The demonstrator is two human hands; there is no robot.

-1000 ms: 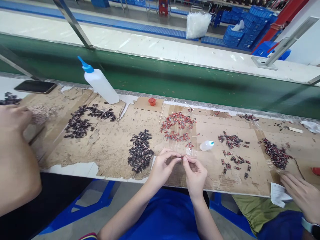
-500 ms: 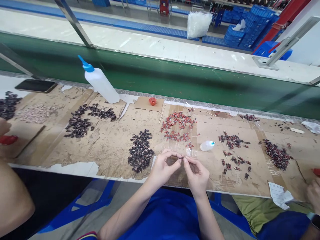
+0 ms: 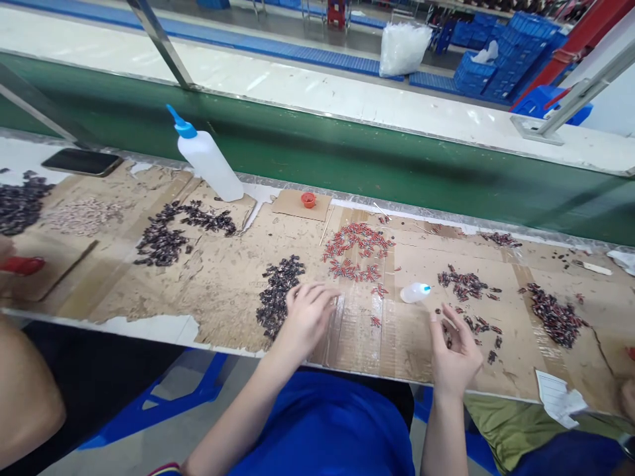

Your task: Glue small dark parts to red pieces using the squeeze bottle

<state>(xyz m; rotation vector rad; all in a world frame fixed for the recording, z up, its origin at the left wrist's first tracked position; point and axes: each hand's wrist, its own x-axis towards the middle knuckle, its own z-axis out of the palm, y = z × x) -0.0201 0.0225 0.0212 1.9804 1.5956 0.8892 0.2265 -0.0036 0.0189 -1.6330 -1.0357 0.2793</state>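
My left hand (image 3: 308, 316) lies back-up on the cardboard-covered bench (image 3: 218, 284), its fingers slightly spread at the right edge of a heap of small dark parts (image 3: 276, 294). My right hand (image 3: 454, 354) hovers at the bench's near edge with its fingers apart and nothing visible in them. It is right beside scattered dark-and-red parts (image 3: 473, 324). A small white dropper bottle (image 3: 414, 292) lies on its side between my hands. One red part (image 3: 376, 321) lies alone on the taped strip.
A pile of red parts (image 3: 360, 248), a large white squeeze bottle (image 3: 207, 165), a red cap (image 3: 308, 199) and a phone (image 3: 82, 161) sit further back. Behind runs a green conveyor (image 3: 377, 165). A co-worker's arm (image 3: 24, 396) is at left, and a paper slip (image 3: 560, 398) at right.
My hands, pinched together on a small part before, have separated. The left went to the dark heap and the right swung out to the scattered parts. The right-hand co-worker's hand has withdrawn.
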